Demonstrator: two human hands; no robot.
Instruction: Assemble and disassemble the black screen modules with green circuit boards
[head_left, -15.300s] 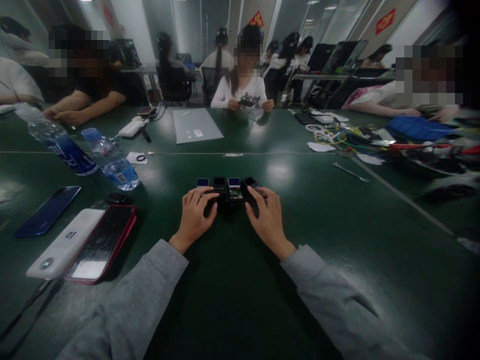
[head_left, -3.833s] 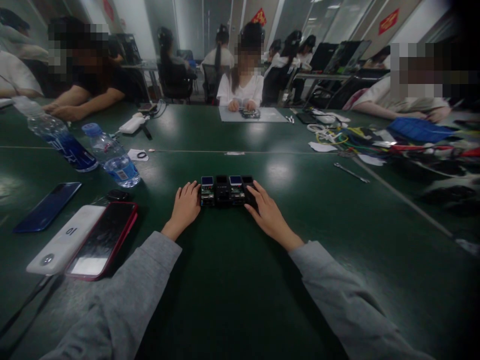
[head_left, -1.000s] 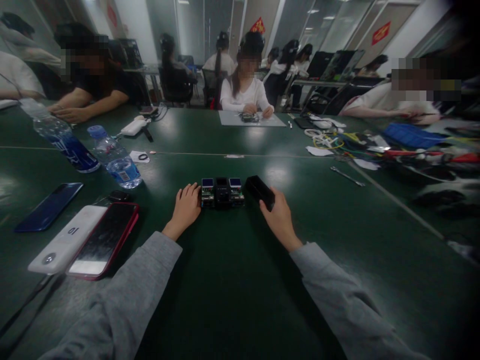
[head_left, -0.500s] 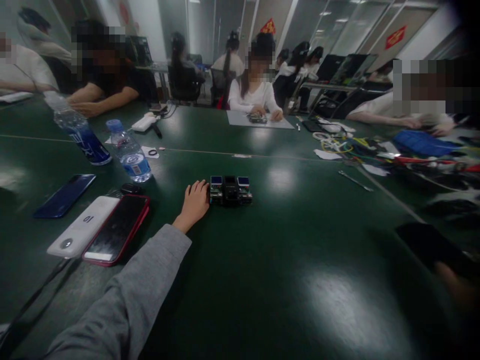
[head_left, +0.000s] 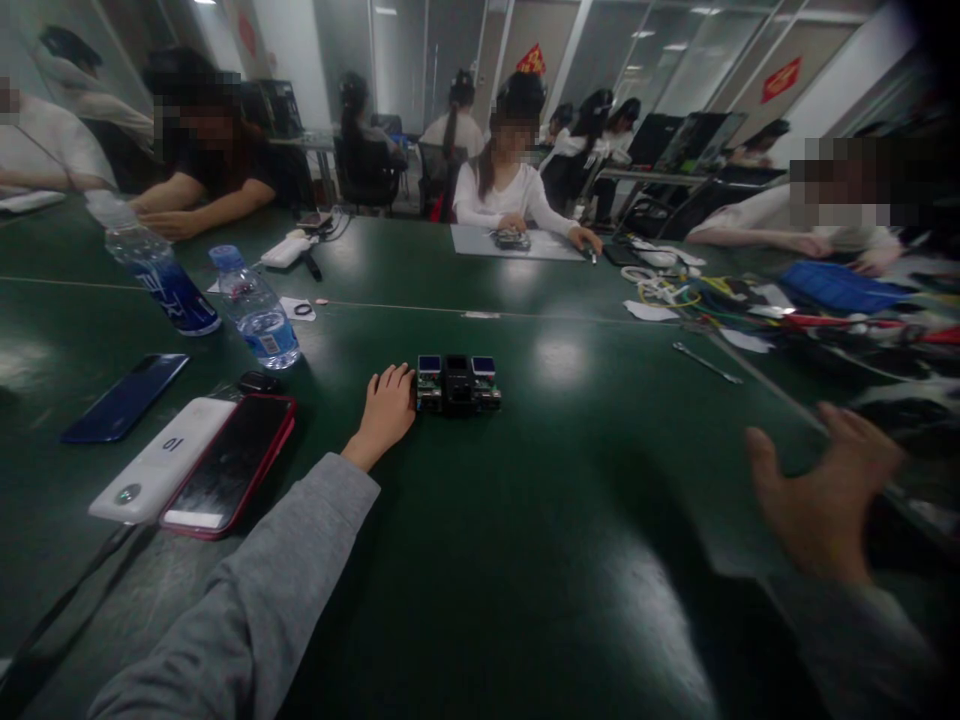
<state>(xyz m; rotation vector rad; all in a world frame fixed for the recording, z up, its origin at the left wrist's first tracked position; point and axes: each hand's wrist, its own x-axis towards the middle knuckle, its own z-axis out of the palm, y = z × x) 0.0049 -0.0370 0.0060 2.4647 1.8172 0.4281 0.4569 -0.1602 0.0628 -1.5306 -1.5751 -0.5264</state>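
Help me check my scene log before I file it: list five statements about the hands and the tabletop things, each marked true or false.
1. The left hand is at the left end of the row of small devices. True.
2. The row holds five devices. False: three show, a black one between two with exposed boards.
3. The right hand is open, its thumb apart from its fingers. True.
4. The red-cased phone lies just right of the white slab. True.
5. The metal wrench lies left of the row. False: it lies to the right.
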